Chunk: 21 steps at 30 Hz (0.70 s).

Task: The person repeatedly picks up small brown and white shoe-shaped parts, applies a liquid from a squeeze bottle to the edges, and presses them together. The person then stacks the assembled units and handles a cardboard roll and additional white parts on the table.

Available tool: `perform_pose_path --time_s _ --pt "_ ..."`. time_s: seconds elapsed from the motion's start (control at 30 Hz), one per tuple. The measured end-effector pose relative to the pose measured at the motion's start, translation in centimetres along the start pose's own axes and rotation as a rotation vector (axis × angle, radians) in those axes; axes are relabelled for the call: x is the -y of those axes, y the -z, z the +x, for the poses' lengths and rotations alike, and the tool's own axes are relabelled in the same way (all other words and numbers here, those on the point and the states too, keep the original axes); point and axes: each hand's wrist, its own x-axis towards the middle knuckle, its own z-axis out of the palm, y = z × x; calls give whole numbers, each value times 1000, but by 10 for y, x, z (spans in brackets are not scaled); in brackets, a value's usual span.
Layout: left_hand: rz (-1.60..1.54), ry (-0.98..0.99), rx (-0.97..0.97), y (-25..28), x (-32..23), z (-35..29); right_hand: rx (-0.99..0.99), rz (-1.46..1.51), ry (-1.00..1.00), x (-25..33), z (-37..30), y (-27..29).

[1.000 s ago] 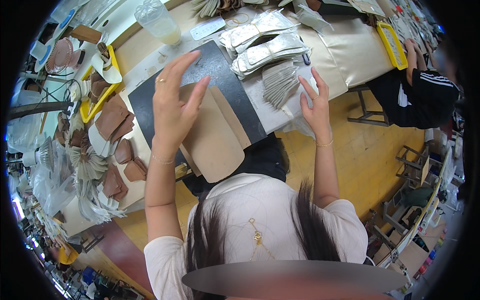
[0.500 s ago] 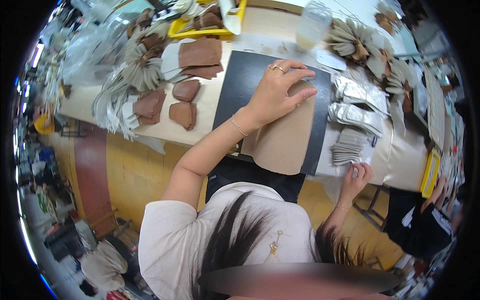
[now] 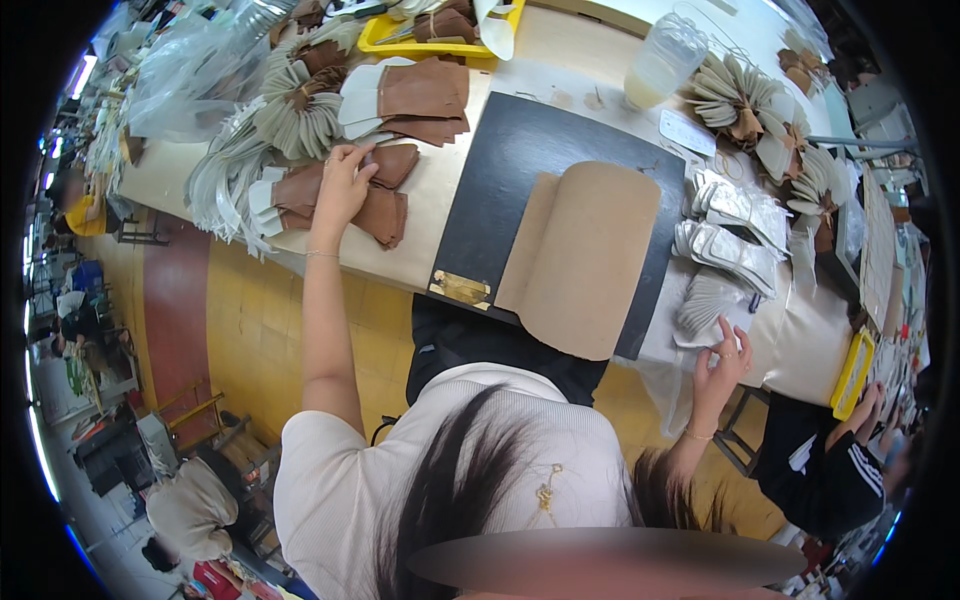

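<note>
My left hand (image 3: 343,192) is at the brown leather pieces on the left of the table. Its fingers are bent together, their tips at the edge of a small brown stack (image 3: 398,163). Whether a piece lies between them is hidden. Just below the fingers is another small brown stack (image 3: 382,216), and a pale-ended brown stack (image 3: 297,190) lies partly under the hand. Beside the table's front edge on the right, my right hand (image 3: 722,362) is open, fingers apart, close to a fanned stack of pale strips (image 3: 708,303). A folded tan sheet (image 3: 597,255) lies on the dark board (image 3: 480,190) before me.
Silvery bundles (image 3: 732,255) and fanned pale bundles (image 3: 735,95) lie right of the board. A plastic bottle (image 3: 664,62) stands behind it. At the back left are a yellow tray (image 3: 385,45) and clear plastic bags (image 3: 185,95). A person's dark sleeve (image 3: 830,480) shows at right.
My left hand has moved left from the folded tan sheet to the brown leather pieces. My right hand has drawn back slightly from the pale strips, fingers spreading. The view has shifted a little.
</note>
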Motion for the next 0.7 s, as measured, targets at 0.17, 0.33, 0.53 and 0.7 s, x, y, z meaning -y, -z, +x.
perform_pose_path --time_s 0.17,0.33,0.53,0.7 --pt "20 38 121 6 -2 6 110 39 -93 3 0 11" --pt "30 11 176 12 -11 11 179 172 -233 0 -1 13" --pt "219 -175 143 8 -15 9 132 655 -466 -3 0 -4" --pt "177 -141 130 12 -19 5 194 866 -587 -2 1 -12"
